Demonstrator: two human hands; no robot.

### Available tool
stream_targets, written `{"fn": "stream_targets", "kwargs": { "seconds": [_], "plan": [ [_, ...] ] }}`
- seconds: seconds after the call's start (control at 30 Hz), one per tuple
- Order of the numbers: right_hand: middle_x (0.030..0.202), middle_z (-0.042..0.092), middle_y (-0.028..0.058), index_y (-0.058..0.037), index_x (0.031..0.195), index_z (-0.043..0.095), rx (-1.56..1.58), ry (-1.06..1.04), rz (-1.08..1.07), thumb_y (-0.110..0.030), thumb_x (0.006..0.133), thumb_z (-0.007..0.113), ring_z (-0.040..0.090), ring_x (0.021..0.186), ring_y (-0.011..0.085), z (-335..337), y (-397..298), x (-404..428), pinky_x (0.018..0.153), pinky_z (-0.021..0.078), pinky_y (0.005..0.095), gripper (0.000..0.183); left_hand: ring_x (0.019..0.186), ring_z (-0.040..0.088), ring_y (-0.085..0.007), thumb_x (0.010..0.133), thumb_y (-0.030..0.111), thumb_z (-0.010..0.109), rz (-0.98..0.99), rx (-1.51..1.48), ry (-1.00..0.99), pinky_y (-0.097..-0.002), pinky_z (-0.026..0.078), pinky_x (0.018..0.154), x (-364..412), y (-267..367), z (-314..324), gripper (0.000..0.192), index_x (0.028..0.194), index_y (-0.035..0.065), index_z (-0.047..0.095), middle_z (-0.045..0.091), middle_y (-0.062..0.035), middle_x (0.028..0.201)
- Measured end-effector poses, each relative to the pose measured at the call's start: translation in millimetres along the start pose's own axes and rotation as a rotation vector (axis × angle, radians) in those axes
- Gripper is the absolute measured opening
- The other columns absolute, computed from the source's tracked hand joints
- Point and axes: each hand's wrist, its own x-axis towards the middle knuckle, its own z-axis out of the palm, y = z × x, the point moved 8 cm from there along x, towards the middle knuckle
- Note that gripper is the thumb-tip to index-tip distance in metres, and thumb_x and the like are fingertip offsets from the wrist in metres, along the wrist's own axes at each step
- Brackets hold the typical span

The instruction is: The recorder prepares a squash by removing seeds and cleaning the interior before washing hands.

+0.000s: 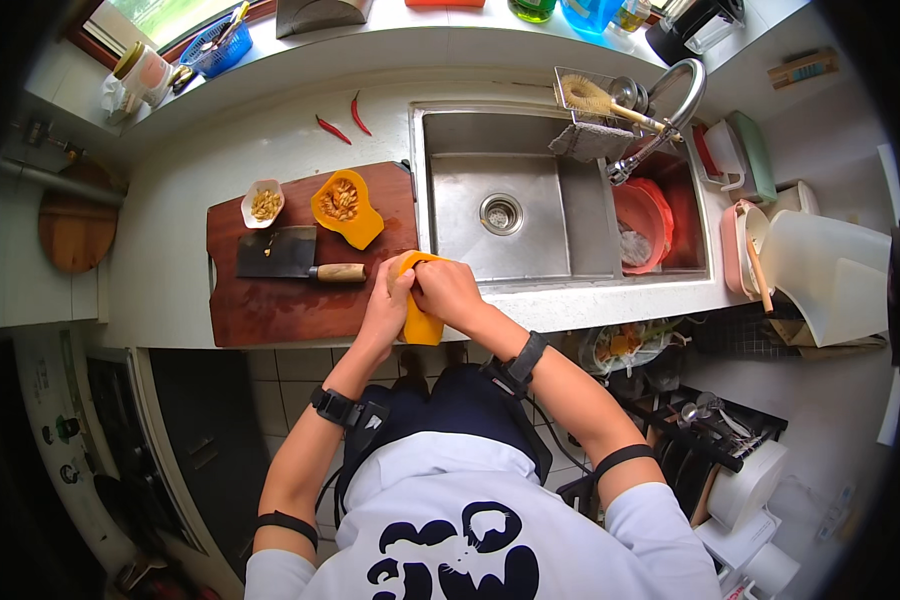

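Note:
My left hand [387,306] grips a half of a squash [423,327] with orange flesh, at the front right edge of a wooden chopping board [285,319]. My right hand [448,290] presses against the same half, its fingers curled at the cut side; their tips are hidden, so what they hold cannot be seen. Another squash half [365,226] lies cut side up on the board, seeds still in its hollow. Left of it are a small bowl [249,213] of seeds and a cleaver [277,259] with a wooden handle pointing right. A few seeds stick to the blade.
Right of the board is a steel sink [529,259] with a curved faucet [699,82] and a red basin [664,225]. Two red chillies [334,130] rest on the counter [165,195] behind the board. A bag of scraps [622,345] hangs below the counter's front edge.

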Motion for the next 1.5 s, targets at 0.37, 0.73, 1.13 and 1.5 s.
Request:
{"fn": "stream_targets", "kwargs": {
  "seconds": [0.37, 0.73, 1.13, 1.5],
  "plan": [
    [0.061, 0.061, 0.0121, -0.0059, 0.069, 0.058, -0.071, 0.097, -0.073, -0.016, 0.070, 0.064, 0.063, 0.056, 0.0277, -10, -5, -10, 0.052, 0.0498, 0.0378, 0.012, 0.103, 0.051, -0.0133, 0.098, 0.035, 0.041, -0.113, -0.040, -0.038, -0.0277, 0.041, 0.091, 1, -5, 1, 0.040, 0.128, 0.0081, 0.044, 0.052, -0.0060, 0.113],
    [0.064, 0.061, 0.0104, -0.0062, 0.072, 0.054, -0.200, 0.222, -0.241, -0.012, 0.073, 0.061, 0.062, 0.056, 0.0254, -25, -10, -15, 0.050, 0.0489, 0.0349, 0.009, 0.102, 0.053, -0.0151, 0.098, 0.039, 0.040, -0.210, -0.109, -0.026, -0.0284, 0.043, 0.090, -1, -8, 5, 0.044, 0.127, 0.0063, 0.043, 0.053, -0.0082, 0.112],
    [0.095, 0.062, 0.0053, -0.0083, 0.090, 0.063, 0.056, 0.167, -0.156, -0.011, 0.067, 0.069, 0.063, 0.077, 0.0234, -62, -12, -25, 0.061, 0.0511, 0.0337, 0.023, 0.103, 0.055, -0.0177, 0.097, 0.043, 0.041, -0.284, -0.208, 0.000, -0.0299, 0.045, 0.088, 1, -20, -2, 0.048, 0.127, 0.0052, 0.041, 0.053, -0.0103, 0.113],
    [0.081, 0.060, 0.0082, -0.0036, 0.074, 0.060, -0.170, 0.071, -0.259, -0.009, 0.068, 0.063, 0.063, 0.072, 0.0237, -11, -13, -11, 0.057, 0.0520, 0.0344, 0.009, 0.098, 0.053, -0.0146, 0.098, 0.041, 0.043, -0.232, -0.104, 0.028, -0.0284, 0.044, 0.084, -4, -5, 8, 0.045, 0.125, 0.0051, 0.043, 0.053, -0.0084, 0.107]
  ]
}}
